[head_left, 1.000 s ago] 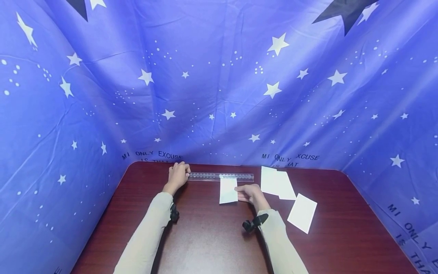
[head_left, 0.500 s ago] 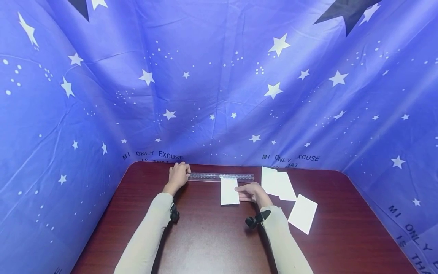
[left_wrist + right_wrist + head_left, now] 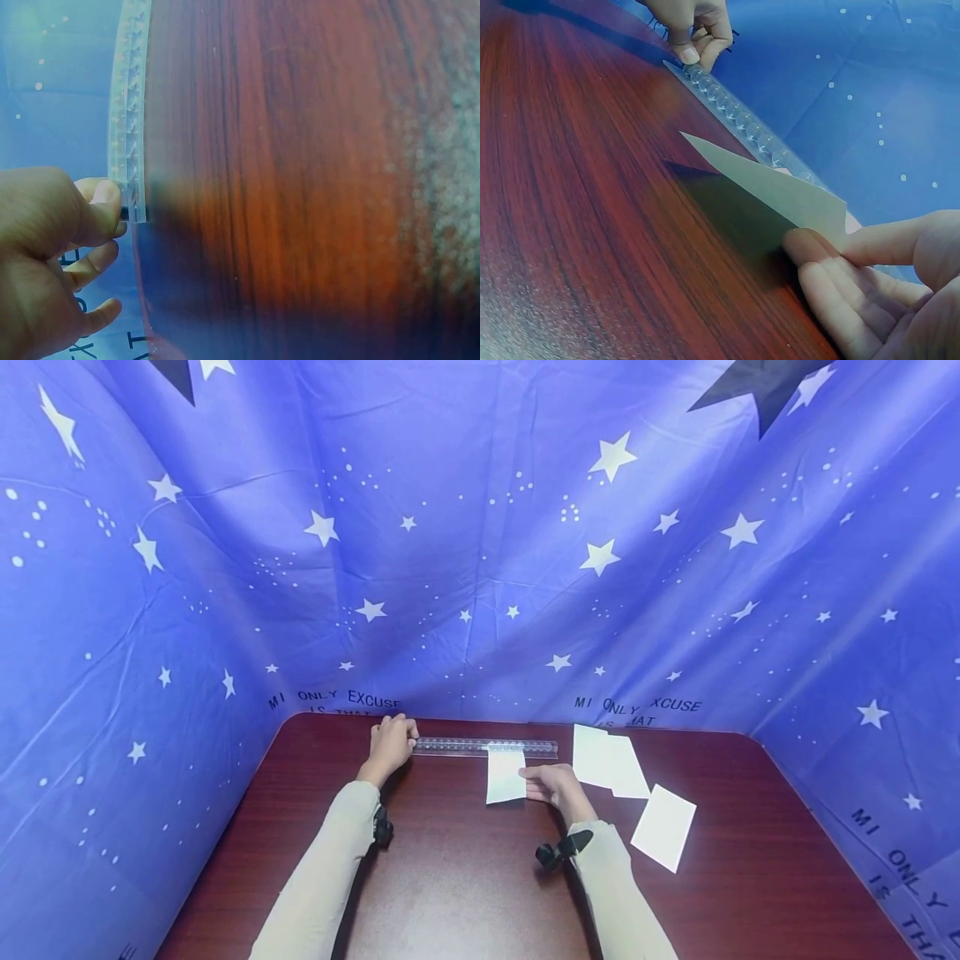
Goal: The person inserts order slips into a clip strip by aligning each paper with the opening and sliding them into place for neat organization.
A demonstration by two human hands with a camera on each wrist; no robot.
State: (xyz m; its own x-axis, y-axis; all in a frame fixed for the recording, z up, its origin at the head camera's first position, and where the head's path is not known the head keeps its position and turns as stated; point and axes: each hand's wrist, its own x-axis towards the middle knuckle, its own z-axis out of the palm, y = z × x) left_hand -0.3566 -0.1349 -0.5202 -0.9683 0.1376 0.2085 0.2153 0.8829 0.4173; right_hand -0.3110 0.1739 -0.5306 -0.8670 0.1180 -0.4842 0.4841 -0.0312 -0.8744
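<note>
A clear plastic strip [image 3: 457, 746] with a row of round bumps lies along the table's far edge. My left hand [image 3: 390, 745] pinches its left end, thumb on top; the left wrist view shows the thumb [image 3: 107, 199] right at that end. In my right hand [image 3: 553, 783] the right edge of a small white paper [image 3: 507, 777] is held between thumb and fingers. The paper's far edge meets the strip right of its middle. Seen from the right wrist, the near part of the paper [image 3: 780, 191] is raised and casts a shadow on the wood.
To the right lie two overlapping white sheets [image 3: 592, 756] and a separate white sheet [image 3: 664, 827] nearer me. Behind the dark red wooden table [image 3: 435, 877] hangs a blue star-printed cloth [image 3: 480, 543], which also covers both sides.
The paper in my right hand has shifted slightly right along the strip. Its near edge dipped towards me, then rose again. My left hand has stayed on the strip's end.
</note>
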